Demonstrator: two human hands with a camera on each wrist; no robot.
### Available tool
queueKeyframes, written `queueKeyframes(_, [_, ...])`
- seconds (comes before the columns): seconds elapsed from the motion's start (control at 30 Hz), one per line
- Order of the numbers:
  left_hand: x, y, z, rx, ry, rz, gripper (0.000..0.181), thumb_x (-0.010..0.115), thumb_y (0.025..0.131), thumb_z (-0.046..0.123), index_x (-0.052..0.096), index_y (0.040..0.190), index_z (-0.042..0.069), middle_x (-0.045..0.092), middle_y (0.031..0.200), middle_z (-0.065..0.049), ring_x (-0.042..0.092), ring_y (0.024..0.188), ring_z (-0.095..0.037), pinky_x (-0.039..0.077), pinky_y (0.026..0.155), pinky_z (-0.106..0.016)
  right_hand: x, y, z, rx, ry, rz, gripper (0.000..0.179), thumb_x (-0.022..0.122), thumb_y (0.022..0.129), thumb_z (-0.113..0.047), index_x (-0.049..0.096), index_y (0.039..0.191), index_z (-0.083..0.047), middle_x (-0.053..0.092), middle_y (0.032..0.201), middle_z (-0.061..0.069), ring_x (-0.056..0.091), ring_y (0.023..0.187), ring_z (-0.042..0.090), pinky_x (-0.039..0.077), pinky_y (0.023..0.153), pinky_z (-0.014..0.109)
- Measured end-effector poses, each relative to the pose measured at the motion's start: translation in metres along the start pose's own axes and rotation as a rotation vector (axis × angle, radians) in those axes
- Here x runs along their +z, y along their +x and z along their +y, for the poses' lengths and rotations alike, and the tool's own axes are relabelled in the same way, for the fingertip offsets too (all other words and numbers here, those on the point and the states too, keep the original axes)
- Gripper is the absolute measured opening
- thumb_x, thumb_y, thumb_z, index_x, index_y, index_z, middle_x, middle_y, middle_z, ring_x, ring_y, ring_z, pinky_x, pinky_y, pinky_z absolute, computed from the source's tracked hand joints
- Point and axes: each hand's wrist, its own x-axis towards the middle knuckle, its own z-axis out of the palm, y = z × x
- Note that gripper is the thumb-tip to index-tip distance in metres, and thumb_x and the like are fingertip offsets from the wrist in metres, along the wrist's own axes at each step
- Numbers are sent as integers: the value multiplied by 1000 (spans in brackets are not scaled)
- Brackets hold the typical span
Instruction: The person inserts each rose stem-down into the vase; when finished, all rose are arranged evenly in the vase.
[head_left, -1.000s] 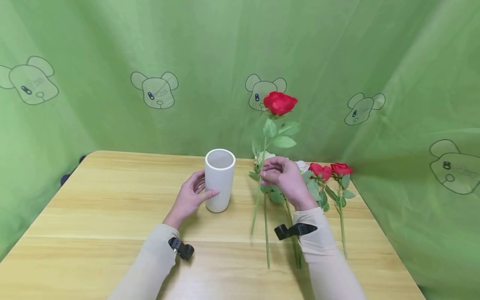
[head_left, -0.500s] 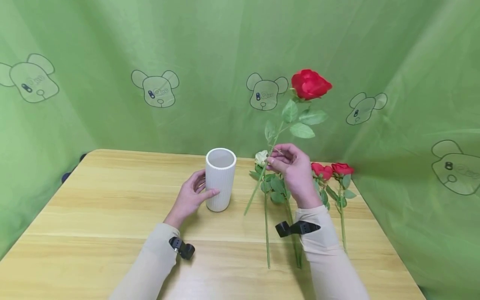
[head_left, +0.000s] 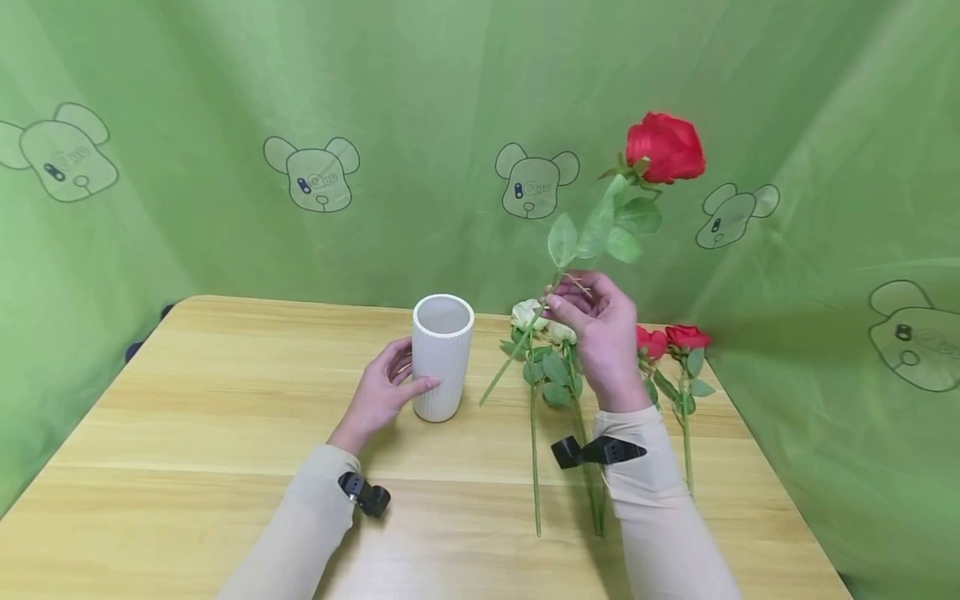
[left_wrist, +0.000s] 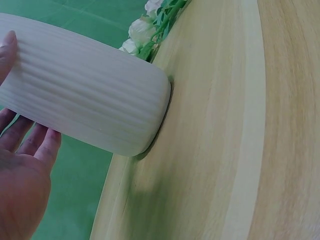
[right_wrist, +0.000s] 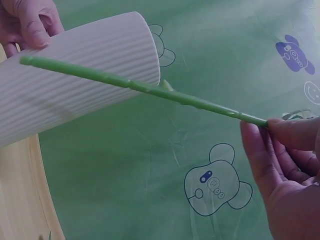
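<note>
A white ribbed vase (head_left: 442, 367) stands upright on the wooden table. My left hand (head_left: 379, 393) grips its left side, thumb across the front and fingers behind; the left wrist view shows the vase (left_wrist: 85, 82) between thumb and fingers. To the right, my right hand (head_left: 598, 333) pinches the green stem of a red rose (head_left: 666, 148) between thumb and fingertips. The rose tilts, its bloom up to the right and the stem's lower end pointing down left toward the vase. In the right wrist view the bare stem (right_wrist: 150, 89) crosses in front of the vase.
White roses (head_left: 528, 315) lie on the table (head_left: 225, 400) right of the vase, stems toward the near edge. Red roses (head_left: 686, 337) lie farther right, partly behind my right hand. A green curtain (head_left: 420, 125) with bear faces hangs behind the table's far edge.
My right hand has risen slightly and moved right, tilting the rose: its bloom has gone up and right, its stem end up and left toward the vase. My left hand and vase stay in place.
</note>
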Motion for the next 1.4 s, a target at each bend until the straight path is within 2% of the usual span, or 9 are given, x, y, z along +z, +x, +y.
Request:
queueKeyframes(0.2, [-1, 1, -1, -5, 7, 5, 70, 80, 80, 2, 45, 141, 0, 51, 140, -17, 48, 129, -27, 40, 108, -29, 3, 3, -4, -61, 40, 72, 28, 64, 85, 16, 59, 111, 6, 64, 98, 17, 66, 86, 23, 60, 78, 34])
queueKeyframes(0.4, [-1, 1, -2, 5, 8, 1, 71, 80, 80, 2, 44, 141, 0, 50, 140, -18, 48, 129, -29, 40, 108, -32, 4, 9, -10, -61, 112, 132, 28, 63, 86, 16, 59, 110, 5, 64, 99, 19, 65, 86, 24, 59, 80, 34])
queueKeyframes(0.63, [0, 1, -2, 13, -4, -1, 71, 79, 79, -1, 44, 140, -2, 49, 141, -20, 47, 129, -32, 41, 107, -35, 6, 13, -18, -61, 189, 167, 27, 65, 86, 15, 58, 111, 8, 63, 100, 21, 65, 86, 26, 58, 84, 36])
queueKeyframes(0.87, [-1, 0, -2, 6, -14, -1, 70, 78, 80, -2, 43, 141, -2, 47, 142, -20, 46, 130, -32, 40, 108, -35, 11, 19, -28, -67, 201, 208, 32, 69, 85, 11, 57, 114, 9, 62, 103, 22, 65, 89, 28, 57, 86, 37])
queueKeyframes(1.13, [0, 2, -2, 16, -12, -18, 72, 78, 81, -1, 42, 143, -1, 47, 143, -20, 45, 130, -32, 40, 108, -37, 11, 30, -41, -122, 312, 258, 24, 69, 81, 17, 61, 102, 7, 63, 96, 21, 66, 82, 25, 60, 78, 35])
queueKeyframes(1.33, [-2, 0, -3, 6, 16, -21, 73, 79, 82, 3, 43, 146, 5, 48, 142, -16, 47, 129, -29, 42, 107, -35, 15, 33, -42, -114, 338, 257, 26, 68, 81, 18, 61, 102, 5, 63, 97, 20, 66, 83, 26, 60, 79, 35])
queueKeyframes(1.4, [-2, -1, 2, 0, 22, -25, 71, 78, 83, 3, 44, 146, 5, 48, 142, -16, 46, 130, -29, 42, 107, -35, 16, 34, -42, -118, 341, 256, 26, 69, 81, 17, 60, 102, 5, 63, 97, 20, 66, 83, 26, 59, 79, 35])
